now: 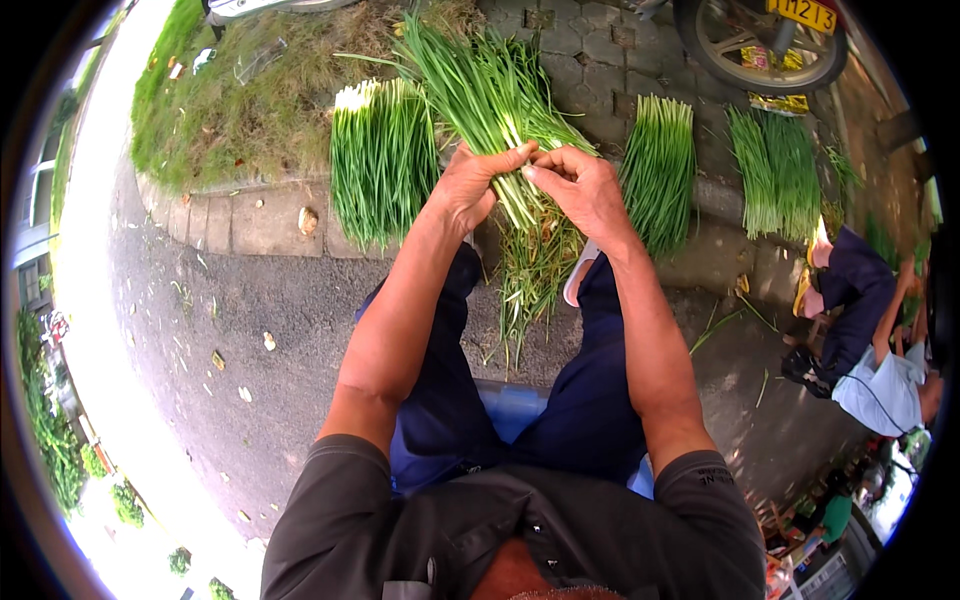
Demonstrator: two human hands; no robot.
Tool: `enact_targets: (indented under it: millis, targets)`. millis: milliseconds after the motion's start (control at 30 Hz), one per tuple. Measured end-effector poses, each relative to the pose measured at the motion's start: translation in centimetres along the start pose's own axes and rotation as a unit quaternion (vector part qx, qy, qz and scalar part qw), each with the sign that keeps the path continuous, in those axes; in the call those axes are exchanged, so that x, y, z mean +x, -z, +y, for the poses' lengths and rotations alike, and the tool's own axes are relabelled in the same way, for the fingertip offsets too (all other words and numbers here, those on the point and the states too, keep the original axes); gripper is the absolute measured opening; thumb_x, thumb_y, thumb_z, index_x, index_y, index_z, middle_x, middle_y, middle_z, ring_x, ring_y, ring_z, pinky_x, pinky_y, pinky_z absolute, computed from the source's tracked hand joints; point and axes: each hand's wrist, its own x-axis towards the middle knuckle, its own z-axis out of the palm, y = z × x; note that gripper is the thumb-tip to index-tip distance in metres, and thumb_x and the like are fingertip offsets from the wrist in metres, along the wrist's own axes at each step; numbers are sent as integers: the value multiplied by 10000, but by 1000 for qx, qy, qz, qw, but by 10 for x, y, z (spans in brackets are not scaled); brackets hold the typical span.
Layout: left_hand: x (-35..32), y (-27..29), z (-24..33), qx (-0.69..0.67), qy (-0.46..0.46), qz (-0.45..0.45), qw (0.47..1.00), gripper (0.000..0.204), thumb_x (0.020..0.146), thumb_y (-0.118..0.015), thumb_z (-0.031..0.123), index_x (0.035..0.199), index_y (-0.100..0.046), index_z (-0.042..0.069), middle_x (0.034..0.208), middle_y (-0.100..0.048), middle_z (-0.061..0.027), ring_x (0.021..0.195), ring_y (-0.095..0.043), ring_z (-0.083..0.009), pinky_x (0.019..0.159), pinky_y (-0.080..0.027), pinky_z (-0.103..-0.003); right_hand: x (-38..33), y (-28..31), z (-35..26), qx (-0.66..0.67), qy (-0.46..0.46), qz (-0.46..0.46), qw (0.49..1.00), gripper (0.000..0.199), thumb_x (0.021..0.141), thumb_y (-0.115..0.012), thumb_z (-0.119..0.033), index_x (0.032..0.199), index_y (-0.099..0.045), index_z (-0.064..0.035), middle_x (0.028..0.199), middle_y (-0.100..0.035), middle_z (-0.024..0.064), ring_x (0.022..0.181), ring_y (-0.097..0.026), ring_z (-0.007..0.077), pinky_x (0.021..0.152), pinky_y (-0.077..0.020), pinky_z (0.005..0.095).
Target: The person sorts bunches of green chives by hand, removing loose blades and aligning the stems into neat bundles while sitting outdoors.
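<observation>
Held out in front of me is a loose bunch of garlic chives (485,105), its long green leaves fanning away and its pale stem ends toward me. My left hand (468,186) is closed around the stems, thumb stretched across them. Close beside it, my right hand (588,192) pinches thumb and forefinger at the stem ends; the small piece between them is hard to see. Below both hands lies a heap of green and brown leaf scraps (535,265). Neat chive bundles flank me, one at the left (382,165) and one at the right (660,175).
Further right lie more chive bundles (778,175), near a motorbike wheel (760,45). Another person (880,370) sits at the right edge. A kerb (265,218) and a grass strip (230,120) run along the left. I sit on something blue (512,408).
</observation>
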Motion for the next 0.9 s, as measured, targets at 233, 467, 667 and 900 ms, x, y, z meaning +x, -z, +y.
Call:
enact_targets:
  millis: [233,467,667,900]
  targets:
    - [-1,-1,2,7,-11,-19,1000,317,880,-707,-16,1182,-613,-36,1059,-704,-152,968,-694,-254,843,-606,-371,0,2,2,13,-34,-54,998,226,891,-725,-201,881,-686,21,682,-569,-25,605,-451,54,539,-356,263]
    - [-1,0,7,-6,-9,-21,1000,288,844,-738,-28,1109,-629,0,982,-704,-115,890,-698,-229,784,-602,-365,-5,8,-14,23,-102,-100,989,299,899,-742,-280,860,-687,10,692,-582,-19,611,-480,59,541,-374,265]
    - [2,2,-3,91,-58,-31,994,319,821,-751,-43,1112,-634,15,1002,-702,-93,885,-696,-203,787,-598,-345,7,6,6,44,-74,27,996,389,903,-748,-381,865,-686,1,718,-595,-12,657,-508,71,584,-408,260]
    - [-8,-12,-8,252,-71,-53,964,407,734,-793,-8,1109,-636,21,1005,-697,-69,856,-675,-170,797,-547,-323,10,6,3,46,-123,-39,991,285,883,-760,-255,851,-661,10,735,-617,27,663,-555,98,586,-435,264]
